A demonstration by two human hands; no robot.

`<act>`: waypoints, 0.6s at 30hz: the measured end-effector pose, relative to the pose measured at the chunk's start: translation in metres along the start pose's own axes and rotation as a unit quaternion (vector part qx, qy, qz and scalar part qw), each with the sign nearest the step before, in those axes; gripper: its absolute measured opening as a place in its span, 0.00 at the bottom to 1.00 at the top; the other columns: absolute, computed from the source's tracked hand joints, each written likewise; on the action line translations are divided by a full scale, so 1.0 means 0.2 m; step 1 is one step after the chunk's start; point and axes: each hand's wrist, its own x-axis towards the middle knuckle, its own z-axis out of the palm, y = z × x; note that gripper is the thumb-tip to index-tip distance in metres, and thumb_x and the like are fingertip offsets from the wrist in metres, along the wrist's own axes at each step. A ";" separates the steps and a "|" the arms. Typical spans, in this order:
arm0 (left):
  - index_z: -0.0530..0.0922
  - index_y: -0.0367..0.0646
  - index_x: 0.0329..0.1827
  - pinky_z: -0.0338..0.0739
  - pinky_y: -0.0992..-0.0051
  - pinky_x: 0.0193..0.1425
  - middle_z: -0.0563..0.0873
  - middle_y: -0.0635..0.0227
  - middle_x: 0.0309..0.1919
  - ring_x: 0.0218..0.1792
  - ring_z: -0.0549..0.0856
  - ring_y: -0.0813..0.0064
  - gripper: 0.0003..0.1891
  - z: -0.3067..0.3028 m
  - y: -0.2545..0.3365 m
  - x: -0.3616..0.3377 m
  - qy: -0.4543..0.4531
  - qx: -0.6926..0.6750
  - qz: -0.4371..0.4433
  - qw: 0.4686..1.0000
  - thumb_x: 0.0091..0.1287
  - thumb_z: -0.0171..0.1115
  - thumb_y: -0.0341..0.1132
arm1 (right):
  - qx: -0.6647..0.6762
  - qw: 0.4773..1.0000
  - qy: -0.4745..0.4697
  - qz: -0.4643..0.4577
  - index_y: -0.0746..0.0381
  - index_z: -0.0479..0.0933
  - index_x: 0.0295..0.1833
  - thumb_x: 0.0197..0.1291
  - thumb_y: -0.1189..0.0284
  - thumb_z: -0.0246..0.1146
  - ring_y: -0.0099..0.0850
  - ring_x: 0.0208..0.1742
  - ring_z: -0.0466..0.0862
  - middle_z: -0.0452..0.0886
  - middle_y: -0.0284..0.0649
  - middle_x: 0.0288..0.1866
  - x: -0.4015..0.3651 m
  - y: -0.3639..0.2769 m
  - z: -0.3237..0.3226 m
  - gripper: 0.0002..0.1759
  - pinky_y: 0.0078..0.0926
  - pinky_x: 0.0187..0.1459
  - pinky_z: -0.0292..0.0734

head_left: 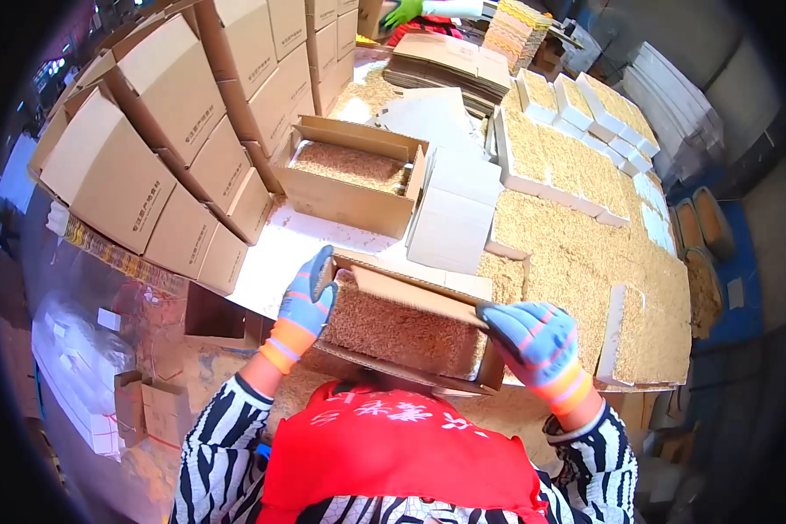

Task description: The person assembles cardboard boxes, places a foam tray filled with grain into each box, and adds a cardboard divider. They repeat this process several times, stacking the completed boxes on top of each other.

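An open cardboard box (pixel 402 327) lies in front of me at the table's near edge, filled with brown, shavings-like loose material. My left hand (pixel 307 301), in a blue and orange glove, grips the box's left end near the far corner. At the right end, my gloved right hand (pixel 535 343) is closed on the corner of the long far flap (pixel 419 295). That flap leans inward over part of the filling. The fingertips of both hands are partly hidden behind the cardboard. Beyond stands a second open box (pixel 349 196) with similar filling.
Tall stacked cartons (pixel 183 131) line the left side. White sheets (pixel 454 210) lie beside the second box. Right of me, white trays (pixel 616 336) and tan shavings (pixel 559 253) cover the table. Flattened cardboard (pixel 450 65) and another person's green-gloved hand (pixel 402 12) are at the back.
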 end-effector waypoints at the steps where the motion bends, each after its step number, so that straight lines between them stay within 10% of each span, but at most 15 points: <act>1: 0.66 0.36 0.67 0.63 0.68 0.69 0.73 0.53 0.62 0.63 0.72 0.58 0.27 0.02 -0.02 0.00 -0.010 -0.066 -0.025 0.997 0.62 0.55 0.23 | -0.019 1.000 0.005 -0.018 0.59 0.77 0.52 0.48 0.75 0.63 0.34 0.41 0.82 0.82 0.38 0.43 0.01 0.03 0.08 0.21 0.31 0.41 0.76; 18: 0.66 0.41 0.68 0.68 0.69 0.64 0.76 0.53 0.61 0.61 0.76 0.57 0.24 0.04 -0.12 0.04 -0.005 -0.095 -0.064 0.993 0.68 0.51 0.29 | -0.054 0.995 -0.020 0.081 0.59 0.76 0.54 0.49 0.75 0.62 0.36 0.41 0.80 0.81 0.39 0.47 0.07 -0.13 0.34 0.22 0.32 0.44 0.75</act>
